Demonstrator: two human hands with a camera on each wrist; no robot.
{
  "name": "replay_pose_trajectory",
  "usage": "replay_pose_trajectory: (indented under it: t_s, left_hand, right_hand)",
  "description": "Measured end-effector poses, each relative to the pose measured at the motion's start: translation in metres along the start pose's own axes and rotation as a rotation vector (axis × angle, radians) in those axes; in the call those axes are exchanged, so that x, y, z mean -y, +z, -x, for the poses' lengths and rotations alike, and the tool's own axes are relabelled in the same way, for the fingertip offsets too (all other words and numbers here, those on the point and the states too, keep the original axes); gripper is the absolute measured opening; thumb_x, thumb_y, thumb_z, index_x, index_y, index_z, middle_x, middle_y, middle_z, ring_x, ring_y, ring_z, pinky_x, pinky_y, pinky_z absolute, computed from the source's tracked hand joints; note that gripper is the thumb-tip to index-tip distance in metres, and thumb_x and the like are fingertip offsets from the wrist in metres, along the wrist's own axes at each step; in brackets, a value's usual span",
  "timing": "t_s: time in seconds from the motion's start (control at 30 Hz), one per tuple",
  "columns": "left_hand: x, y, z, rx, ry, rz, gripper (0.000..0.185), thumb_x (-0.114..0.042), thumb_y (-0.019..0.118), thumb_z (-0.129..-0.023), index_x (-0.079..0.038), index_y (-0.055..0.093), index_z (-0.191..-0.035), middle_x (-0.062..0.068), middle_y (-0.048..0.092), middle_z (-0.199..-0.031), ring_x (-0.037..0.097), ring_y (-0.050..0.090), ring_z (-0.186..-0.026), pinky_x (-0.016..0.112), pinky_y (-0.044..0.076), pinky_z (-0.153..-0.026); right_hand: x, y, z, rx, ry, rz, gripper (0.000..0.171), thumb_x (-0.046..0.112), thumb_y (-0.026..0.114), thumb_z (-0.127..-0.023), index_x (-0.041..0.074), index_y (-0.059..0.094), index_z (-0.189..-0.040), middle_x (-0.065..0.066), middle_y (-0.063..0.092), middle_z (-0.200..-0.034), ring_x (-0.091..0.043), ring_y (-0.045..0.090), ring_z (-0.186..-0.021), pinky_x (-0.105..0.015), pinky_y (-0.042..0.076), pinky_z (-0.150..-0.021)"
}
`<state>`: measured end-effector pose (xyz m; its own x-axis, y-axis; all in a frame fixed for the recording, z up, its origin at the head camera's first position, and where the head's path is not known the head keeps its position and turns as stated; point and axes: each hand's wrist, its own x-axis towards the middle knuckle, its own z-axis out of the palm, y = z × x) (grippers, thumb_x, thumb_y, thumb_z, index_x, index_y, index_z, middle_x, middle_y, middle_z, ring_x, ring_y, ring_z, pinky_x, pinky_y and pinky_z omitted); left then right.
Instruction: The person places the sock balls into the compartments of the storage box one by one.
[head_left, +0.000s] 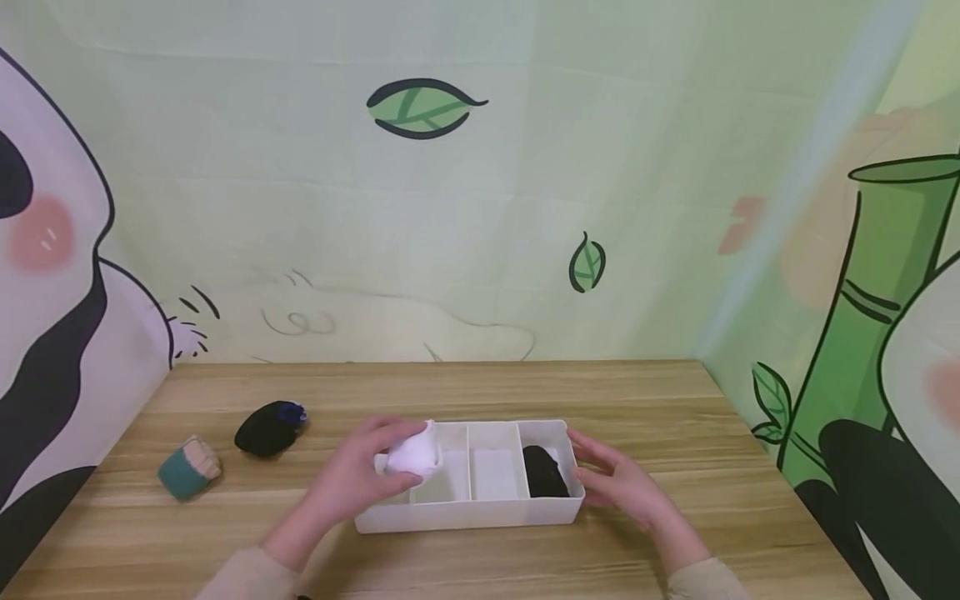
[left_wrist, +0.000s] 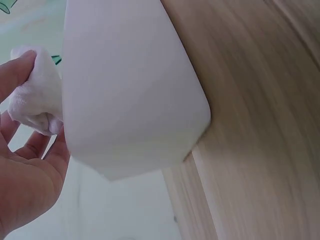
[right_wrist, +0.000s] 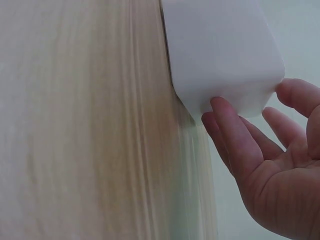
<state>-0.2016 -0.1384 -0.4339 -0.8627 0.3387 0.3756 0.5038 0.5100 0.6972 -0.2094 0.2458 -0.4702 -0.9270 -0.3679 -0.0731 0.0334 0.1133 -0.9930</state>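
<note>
My left hand (head_left: 358, 468) pinches a rolled white sock (head_left: 414, 450) between thumb and fingers, over the left end of a white divided box (head_left: 468, 515). In the left wrist view, the soft white sock (left_wrist: 37, 92) sits beside the box's upper edge. My right hand (head_left: 618, 479) touches the box's right end with its fingers extended; the right wrist view shows its fingertips (right_wrist: 220, 105) against the end wall. A black rolled bundle (head_left: 544, 472) lies in the rightmost compartment. The two middle compartments show bare floors, while the leftmost is mostly hidden behind my left hand.
On the wooden table (head_left: 480, 567), left of the box, lie a black bundle with a blue patch (head_left: 270, 429) and a teal and pinkish-beige bundle (head_left: 189, 468). A printed cloth backdrop (head_left: 637, 125) with pandas and bamboo stands behind and at both sides.
</note>
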Motion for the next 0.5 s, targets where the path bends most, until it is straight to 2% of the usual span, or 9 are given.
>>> replay_pose_trajectory:
  t_s: [0.2,0.5]
  left_hand:
    - [-0.01,0.011,-0.007,0.029,-0.005,0.0,0.057,-0.009,0.089,-0.072,-0.014,0.07,-0.125,0.011,0.06,-0.121,0.024,0.062,-0.097,0.039,0.055,-0.082]
    - [-0.018,0.033,-0.019,0.035,0.057,0.025,0.055,-0.009,0.089,-0.072,-0.012,0.07,-0.123,0.012,0.06,-0.121,0.025,0.062,-0.1,0.036,0.054,-0.084]
  right_hand:
    - [0.002,0.0,0.0,0.002,0.0,-0.01,0.064,0.003,0.057,-0.099,0.0,0.025,-0.154,-0.037,0.029,-0.15,-0.043,0.051,-0.124,-0.049,0.052,-0.091]
    - [0.003,0.001,0.001,0.0,-0.001,-0.007,0.065,0.002,0.057,-0.098,-0.001,0.024,-0.154,-0.038,0.03,-0.148,-0.043,0.052,-0.123,-0.049,0.052,-0.09]
